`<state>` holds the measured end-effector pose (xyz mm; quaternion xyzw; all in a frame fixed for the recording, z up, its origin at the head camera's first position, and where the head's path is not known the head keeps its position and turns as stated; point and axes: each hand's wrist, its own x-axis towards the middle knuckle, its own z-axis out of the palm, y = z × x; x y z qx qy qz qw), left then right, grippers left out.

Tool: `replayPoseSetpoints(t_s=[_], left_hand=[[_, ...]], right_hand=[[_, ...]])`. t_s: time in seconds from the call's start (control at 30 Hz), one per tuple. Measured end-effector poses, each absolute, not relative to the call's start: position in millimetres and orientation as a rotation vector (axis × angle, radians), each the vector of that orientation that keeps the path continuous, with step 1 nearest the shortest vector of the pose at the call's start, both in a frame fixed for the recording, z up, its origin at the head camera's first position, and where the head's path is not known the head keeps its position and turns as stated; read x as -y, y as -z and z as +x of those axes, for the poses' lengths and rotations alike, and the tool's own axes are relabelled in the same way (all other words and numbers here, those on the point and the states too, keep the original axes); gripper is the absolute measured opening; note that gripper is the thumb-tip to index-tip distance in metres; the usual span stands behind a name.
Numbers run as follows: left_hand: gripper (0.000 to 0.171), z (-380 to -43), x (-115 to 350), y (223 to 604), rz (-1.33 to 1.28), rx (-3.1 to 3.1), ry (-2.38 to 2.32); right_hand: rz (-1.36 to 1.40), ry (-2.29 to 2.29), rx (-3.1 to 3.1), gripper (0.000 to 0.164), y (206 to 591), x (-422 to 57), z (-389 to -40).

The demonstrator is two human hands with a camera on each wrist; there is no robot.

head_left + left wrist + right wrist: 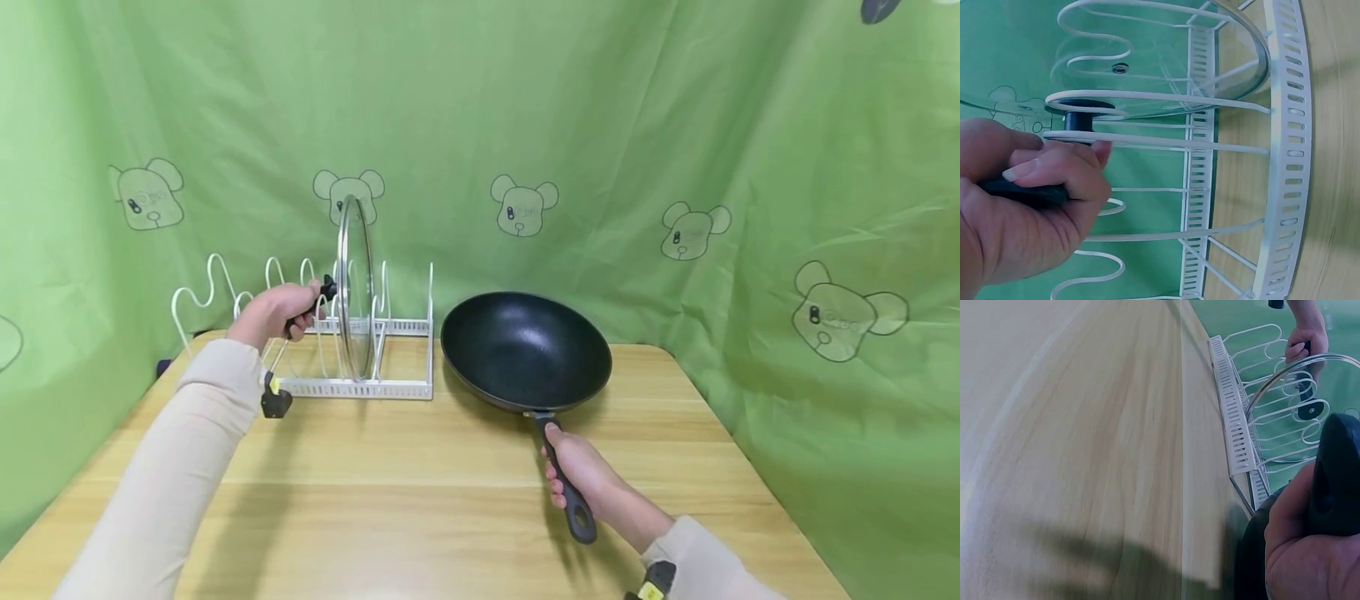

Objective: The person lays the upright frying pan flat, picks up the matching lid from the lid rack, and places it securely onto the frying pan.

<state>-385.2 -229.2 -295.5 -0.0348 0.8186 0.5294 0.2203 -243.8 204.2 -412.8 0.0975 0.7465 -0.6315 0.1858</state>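
No text can be read (marks (526, 212) on the curtain (600, 100) are too blurred).

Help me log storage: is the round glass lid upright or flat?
Upright: the lid appears nearly edge-on, lower part inside the white metal rack.

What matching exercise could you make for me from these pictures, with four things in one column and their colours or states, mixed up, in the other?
Things:
1. Pan
2. Lid
3. Rack
4. Curtain

Colours and states:
A. White, with a row of wire loops
B. Green, printed with cartoon animal faces
C. Black, held at its handle by the right hand
D. See-through, upright, with the left hand gripping its black grip

Right pairs: 1-C, 2-D, 3-A, 4-B
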Motion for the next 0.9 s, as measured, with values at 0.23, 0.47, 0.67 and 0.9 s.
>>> replayPoseSetpoints(t_s=[0.23, 0.47, 0.67, 0.9], left_hand=[[0.048, -387.7, 225.2, 296.2, -0.131, -2.288, -1.497], [0.038, -388.0, 219.2, 296.2, -0.174, -2.311, -1.506], [0.038, -387.4, 219.6, 300.0, -0.153, -2.342, -1.496], [0.039, -383.8, 220.0, 303.2, -0.182, -2.366, -1.542]], right_hand=[[0.276, 1.774, -2.107, 0.042, 412.3, -203.8, -244.3], [0.278, 1.769, -2.123, 0.042, 412.7, -206.2, -242.9], [0.272, 1.771, -2.131, 0.04, 412.6, -206.1, -241.4], [0.26, 1.78, -2.125, 0.039, 411.8, -204.7, -240.9]])
